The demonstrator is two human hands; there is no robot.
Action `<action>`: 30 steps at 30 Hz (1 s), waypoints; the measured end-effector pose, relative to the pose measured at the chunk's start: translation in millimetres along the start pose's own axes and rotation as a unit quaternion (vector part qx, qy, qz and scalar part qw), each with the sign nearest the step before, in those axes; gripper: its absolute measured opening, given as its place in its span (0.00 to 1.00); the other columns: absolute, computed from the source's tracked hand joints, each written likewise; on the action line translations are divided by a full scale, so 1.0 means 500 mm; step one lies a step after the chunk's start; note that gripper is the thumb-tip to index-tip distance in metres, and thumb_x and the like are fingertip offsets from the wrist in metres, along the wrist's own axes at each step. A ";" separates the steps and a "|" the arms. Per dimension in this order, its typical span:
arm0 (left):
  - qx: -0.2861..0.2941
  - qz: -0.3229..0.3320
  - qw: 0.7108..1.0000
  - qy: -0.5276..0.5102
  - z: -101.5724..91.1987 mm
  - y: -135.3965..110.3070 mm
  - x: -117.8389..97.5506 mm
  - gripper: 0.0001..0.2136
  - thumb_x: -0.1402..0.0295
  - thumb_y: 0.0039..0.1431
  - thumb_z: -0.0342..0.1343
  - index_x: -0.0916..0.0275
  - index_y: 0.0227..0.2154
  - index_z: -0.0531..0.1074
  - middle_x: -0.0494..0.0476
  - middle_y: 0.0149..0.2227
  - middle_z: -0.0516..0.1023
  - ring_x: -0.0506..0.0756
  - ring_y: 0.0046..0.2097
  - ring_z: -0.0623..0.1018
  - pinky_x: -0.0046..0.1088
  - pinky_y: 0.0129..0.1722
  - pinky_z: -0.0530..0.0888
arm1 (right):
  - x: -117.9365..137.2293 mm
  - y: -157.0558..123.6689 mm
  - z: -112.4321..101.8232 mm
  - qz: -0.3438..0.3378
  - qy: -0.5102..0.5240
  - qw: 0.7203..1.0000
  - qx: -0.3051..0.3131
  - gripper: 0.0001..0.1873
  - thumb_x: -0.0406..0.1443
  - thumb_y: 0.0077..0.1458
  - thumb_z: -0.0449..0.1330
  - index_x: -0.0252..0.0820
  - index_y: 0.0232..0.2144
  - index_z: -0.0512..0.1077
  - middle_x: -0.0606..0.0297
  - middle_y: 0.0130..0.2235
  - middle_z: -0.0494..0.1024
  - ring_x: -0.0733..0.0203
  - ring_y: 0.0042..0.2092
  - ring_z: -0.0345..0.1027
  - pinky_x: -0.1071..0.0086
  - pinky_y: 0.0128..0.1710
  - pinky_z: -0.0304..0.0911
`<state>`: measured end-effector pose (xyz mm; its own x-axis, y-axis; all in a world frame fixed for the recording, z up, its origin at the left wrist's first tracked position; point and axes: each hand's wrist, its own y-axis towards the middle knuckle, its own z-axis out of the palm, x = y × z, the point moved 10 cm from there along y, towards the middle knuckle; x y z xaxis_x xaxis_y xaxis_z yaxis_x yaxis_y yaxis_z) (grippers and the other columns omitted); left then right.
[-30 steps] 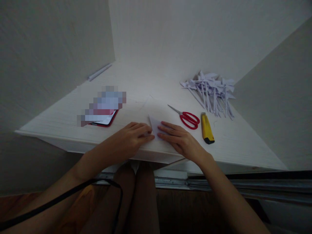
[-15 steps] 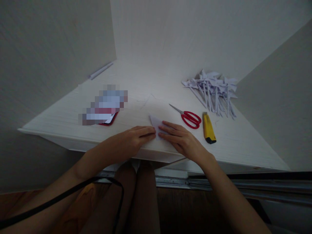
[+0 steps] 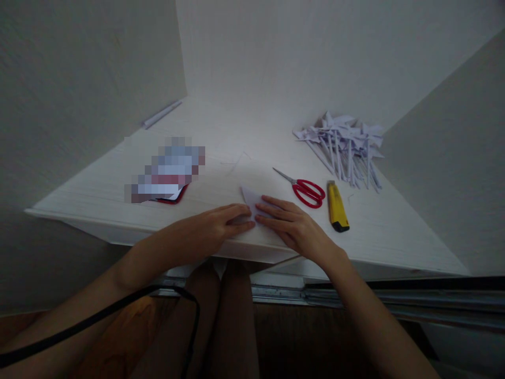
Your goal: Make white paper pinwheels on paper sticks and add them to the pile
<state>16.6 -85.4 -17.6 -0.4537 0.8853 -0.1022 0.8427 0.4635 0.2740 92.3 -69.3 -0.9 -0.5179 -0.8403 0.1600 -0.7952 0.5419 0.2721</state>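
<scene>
A small folded white paper [image 3: 252,199] lies near the front edge of the white table [image 3: 221,137]. My left hand [image 3: 213,229] presses on the paper's left side, fingers stretched out and close together. My right hand [image 3: 294,225] lies flat on its right side with fingers extended. Only the paper's pointed far corner shows between the fingertips; the rest is hidden under both hands.
Red-handled scissors [image 3: 305,189] and a yellow utility knife [image 3: 336,207] lie just right of my hands. A pile of folded paper pieces [image 3: 345,145] sits at the back right. A phone with a red case [image 3: 168,179] lies at left. A thin white stick [image 3: 161,114] rests by the left wall.
My left fingers have slid slightly along the paper's left edge toward the front. The right hand stays pressed on the paper.
</scene>
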 end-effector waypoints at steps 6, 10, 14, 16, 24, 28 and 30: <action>0.012 0.001 1.000 0.011 0.003 0.001 0.000 0.23 0.84 0.55 0.38 0.64 0.53 0.58 0.61 0.53 0.64 0.54 0.57 0.60 0.32 0.54 0.62 | -0.002 -0.001 -0.017 -0.004 0.024 1.000 -0.014 0.16 0.34 0.57 0.51 0.39 0.48 0.69 0.59 0.55 0.66 0.58 0.59 0.52 0.56 0.56 0.57; 0.005 0.003 1.000 0.000 -0.003 0.005 -0.002 0.20 0.82 0.57 0.40 0.65 0.53 0.60 0.62 0.52 0.65 0.54 0.56 0.63 0.31 0.54 0.63 | -0.015 0.025 -0.061 0.031 0.062 0.996 -0.061 0.17 0.35 0.58 0.49 0.39 0.48 0.68 0.58 0.53 0.68 0.59 0.57 0.57 0.57 0.55 0.58; 0.001 -0.003 1.000 -0.008 -0.003 0.007 0.001 0.19 0.80 0.58 0.41 0.63 0.53 0.59 0.62 0.54 0.63 0.54 0.57 0.61 0.32 0.55 0.63 | -0.015 0.078 -0.033 0.016 0.060 0.998 -0.006 0.21 0.36 0.60 0.46 0.33 0.54 0.61 0.55 0.56 0.63 0.61 0.59 0.52 0.60 0.58 0.53; 0.000 -0.001 1.000 0.000 -0.003 0.007 0.001 0.20 0.80 0.58 0.42 0.63 0.54 0.58 0.62 0.56 0.61 0.54 0.60 0.57 0.33 0.56 0.61 | -0.021 0.096 0.002 0.010 0.052 0.998 0.046 0.23 0.37 0.60 0.44 0.32 0.55 0.58 0.55 0.57 0.61 0.61 0.60 0.50 0.59 0.60 0.49; -0.017 0.010 0.999 0.043 -0.012 0.010 -0.009 0.17 0.80 0.57 0.42 0.67 0.49 0.63 0.64 0.48 0.67 0.55 0.54 0.65 0.33 0.54 0.63 | -0.053 0.084 0.045 0.030 0.117 0.987 0.103 0.24 0.38 0.62 0.40 0.40 0.60 0.49 0.62 0.61 0.53 0.64 0.63 0.42 0.58 0.62 0.44; -0.028 0.010 0.999 0.044 -0.012 0.008 -0.008 0.17 0.80 0.57 0.43 0.67 0.49 0.64 0.64 0.49 0.66 0.55 0.53 0.65 0.32 0.53 0.64 | -0.054 0.075 0.055 0.017 0.096 0.989 0.114 0.25 0.38 0.62 0.40 0.39 0.60 0.46 0.62 0.62 0.50 0.64 0.64 0.37 0.58 0.63 0.39; -0.029 0.009 0.999 0.041 -0.012 0.007 -0.008 0.17 0.80 0.57 0.43 0.67 0.49 0.64 0.63 0.49 0.66 0.55 0.53 0.65 0.31 0.53 0.64 | -0.057 0.073 0.057 0.018 0.082 0.990 0.112 0.26 0.37 0.61 0.41 0.40 0.61 0.46 0.62 0.63 0.49 0.63 0.64 0.35 0.56 0.63 0.37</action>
<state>19.9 -87.5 -10.5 -0.4623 0.8865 -0.0186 0.8339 0.4418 0.3308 69.2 -25.2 -22.7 -0.5038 -0.8009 0.3236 -0.8366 0.5457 0.0482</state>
